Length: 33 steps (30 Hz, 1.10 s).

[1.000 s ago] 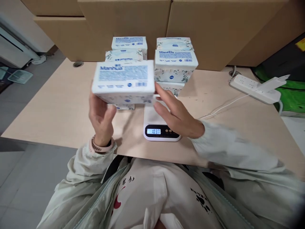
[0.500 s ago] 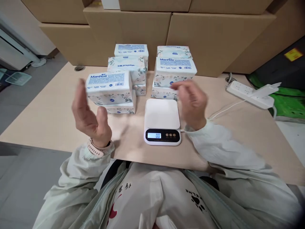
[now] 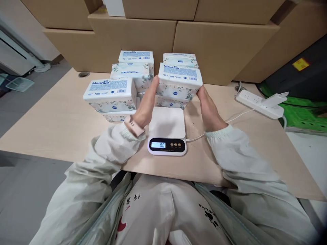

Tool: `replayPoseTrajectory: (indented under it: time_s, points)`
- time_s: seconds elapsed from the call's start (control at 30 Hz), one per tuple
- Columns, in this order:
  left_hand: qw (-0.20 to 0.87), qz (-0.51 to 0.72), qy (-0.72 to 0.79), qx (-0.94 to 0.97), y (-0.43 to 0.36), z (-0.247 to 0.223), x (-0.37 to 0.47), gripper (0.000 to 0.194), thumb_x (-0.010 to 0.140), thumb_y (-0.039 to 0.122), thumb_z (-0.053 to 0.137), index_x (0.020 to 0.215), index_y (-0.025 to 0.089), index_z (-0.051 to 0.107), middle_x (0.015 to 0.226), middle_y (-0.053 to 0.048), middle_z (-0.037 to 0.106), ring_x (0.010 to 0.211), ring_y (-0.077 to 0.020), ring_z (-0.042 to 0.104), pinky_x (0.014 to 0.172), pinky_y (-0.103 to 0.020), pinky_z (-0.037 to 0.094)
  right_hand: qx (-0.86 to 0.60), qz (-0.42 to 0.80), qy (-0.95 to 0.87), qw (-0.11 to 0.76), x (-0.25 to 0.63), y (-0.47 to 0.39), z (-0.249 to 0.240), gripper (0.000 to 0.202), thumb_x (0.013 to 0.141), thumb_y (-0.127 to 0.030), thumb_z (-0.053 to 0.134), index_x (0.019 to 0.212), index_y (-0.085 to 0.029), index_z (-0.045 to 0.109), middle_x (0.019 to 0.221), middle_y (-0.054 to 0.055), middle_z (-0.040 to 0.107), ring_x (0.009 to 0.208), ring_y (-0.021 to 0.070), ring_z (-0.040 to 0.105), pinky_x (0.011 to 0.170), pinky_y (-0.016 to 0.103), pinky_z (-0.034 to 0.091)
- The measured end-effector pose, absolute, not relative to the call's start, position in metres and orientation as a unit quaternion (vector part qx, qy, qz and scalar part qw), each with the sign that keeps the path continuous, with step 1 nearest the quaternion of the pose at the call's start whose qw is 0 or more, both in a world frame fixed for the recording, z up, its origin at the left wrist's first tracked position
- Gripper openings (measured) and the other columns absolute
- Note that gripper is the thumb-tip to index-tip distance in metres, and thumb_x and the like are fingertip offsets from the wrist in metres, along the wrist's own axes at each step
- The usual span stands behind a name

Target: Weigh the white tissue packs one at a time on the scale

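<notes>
My left hand (image 3: 146, 107) and my right hand (image 3: 209, 110) press the two sides of the upper tissue pack (image 3: 178, 80) in the right-hand stack. This pack is white with blue print on top and leaves on its side. Beneath it a lower tissue pack (image 3: 170, 104) is partly covered. Just in front stands a white kitchen scale (image 3: 166, 123) with a bare plate, its lit display reading 0.0. Left of my left hand another tissue pack (image 3: 109, 90) rests on a second one.
Several more tissue packs (image 3: 131, 71) stand behind on the left, and another pack (image 3: 179, 58) at the back right. Cardboard boxes (image 3: 135, 37) wall off the table's (image 3: 51, 126) far edge. A power strip (image 3: 259, 103) lies at the right, with a white cable running from the scale.
My left hand moved right, from beside the left stack to the right-hand pack. My right hand opened from a loose curl and went to its right side. The view shifted slightly.
</notes>
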<state>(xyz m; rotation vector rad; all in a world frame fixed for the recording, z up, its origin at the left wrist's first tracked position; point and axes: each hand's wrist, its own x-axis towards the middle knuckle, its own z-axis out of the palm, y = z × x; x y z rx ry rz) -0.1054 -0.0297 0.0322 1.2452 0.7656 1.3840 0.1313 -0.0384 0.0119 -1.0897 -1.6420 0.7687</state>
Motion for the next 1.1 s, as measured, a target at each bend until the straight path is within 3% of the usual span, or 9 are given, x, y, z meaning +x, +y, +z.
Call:
replayPoseTrajectory:
  time_s: [0.07, 0.2, 0.33, 0.47, 0.57, 0.67, 0.9, 1.1]
  points:
    - [0.510, 0.555, 0.326, 0.571, -0.070, 0.040, -0.121, 0.064, 0.108, 0.069, 0.051, 0.157, 0.029, 0.061, 0.178, 0.003, 0.041, 0.175, -0.0264, 0.013, 0.147, -0.045, 0.009, -0.427, 0.334, -0.687, 0.484, 0.123, -0.079, 0.022, 0.074, 0.107, -0.078, 0.037, 0.166, -0.035, 0.046, 0.180, 0.001, 0.042, 0.172, 0.0274, 0.029, 0.142, 0.057, 0.024]
    - [0.467, 0.514, 0.363, 0.622, -0.137, 0.034, -0.144, 0.059, 0.112, 0.065, 0.044, 0.164, 0.038, 0.052, 0.183, 0.009, 0.029, 0.175, -0.0254, 0.014, 0.147, -0.045, 0.012, -0.391, 0.398, -0.698, 0.449, 0.117, -0.139, 0.021, 0.067, 0.112, -0.064, 0.038, 0.175, -0.042, 0.026, 0.184, -0.005, 0.032, 0.173, 0.0258, 0.027, 0.143, 0.052, 0.025]
    - [0.475, 0.505, 0.394, 0.604, -0.161, 0.008, -0.149, 0.059, 0.114, 0.059, 0.043, 0.169, 0.037, 0.046, 0.183, 0.006, 0.029, 0.175, -0.0266, 0.017, 0.146, -0.048, 0.015, -0.398, 0.404, -0.697, 0.439, 0.121, -0.156, -0.010, 0.065, 0.113, -0.061, 0.042, 0.174, -0.049, 0.025, 0.184, -0.010, 0.029, 0.173, 0.0278, 0.027, 0.144, 0.058, 0.021]
    - [0.456, 0.524, 0.401, 0.597, -0.162, -0.017, -0.151, 0.061, 0.115, 0.059, 0.043, 0.170, 0.034, 0.045, 0.181, 0.001, 0.035, 0.172, -0.0277, 0.026, 0.144, -0.048, 0.022, -0.436, 0.344, -0.676, 0.486, 0.129, -0.156, -0.034, 0.057, 0.113, -0.055, 0.048, 0.169, -0.049, 0.040, 0.175, -0.006, 0.048, 0.165, 0.0303, 0.045, 0.139, 0.061, 0.034]
    - [0.414, 0.555, 0.396, 0.603, -0.161, -0.030, -0.154, 0.058, 0.116, 0.057, 0.040, 0.170, 0.039, 0.044, 0.180, 0.003, 0.037, 0.172, -0.0254, 0.028, 0.144, -0.046, 0.021, -0.464, 0.287, -0.623, 0.560, 0.133, -0.157, -0.037, 0.048, 0.113, -0.048, 0.050, 0.160, -0.042, 0.057, 0.160, 0.000, 0.067, 0.148, 0.0303, 0.064, 0.130, 0.060, 0.046]
    - [0.391, 0.570, 0.386, 0.611, -0.160, -0.039, -0.157, 0.054, 0.117, 0.053, 0.037, 0.169, 0.042, 0.045, 0.179, 0.007, 0.039, 0.171, -0.0230, 0.029, 0.144, -0.044, 0.021, -0.479, 0.256, -0.587, 0.601, 0.135, -0.159, -0.033, 0.041, 0.113, -0.047, 0.050, 0.149, -0.037, 0.069, 0.144, 0.003, 0.078, 0.133, 0.0289, 0.074, 0.120, 0.057, 0.055]
    - [0.410, 0.576, 0.377, 0.599, -0.159, -0.040, -0.159, 0.055, 0.117, 0.055, 0.033, 0.167, 0.040, 0.049, 0.177, 0.007, 0.043, 0.170, -0.0226, 0.032, 0.145, -0.044, 0.021, -0.505, 0.226, -0.597, 0.581, 0.131, -0.162, -0.028, 0.034, 0.112, -0.042, 0.055, 0.133, -0.031, 0.079, 0.129, 0.005, 0.083, 0.121, 0.0258, 0.078, 0.107, 0.047, 0.061]
    - [0.417, 0.579, 0.377, 0.591, -0.159, -0.037, -0.159, 0.055, 0.116, 0.056, 0.035, 0.165, 0.040, 0.053, 0.175, 0.007, 0.046, 0.169, -0.0228, 0.034, 0.145, -0.044, 0.022, -0.483, 0.222, -0.597, 0.601, 0.130, -0.159, -0.031, 0.022, 0.109, -0.031, 0.061, 0.119, -0.030, 0.081, 0.126, 0.006, 0.083, 0.122, 0.0254, 0.078, 0.109, 0.047, 0.059]
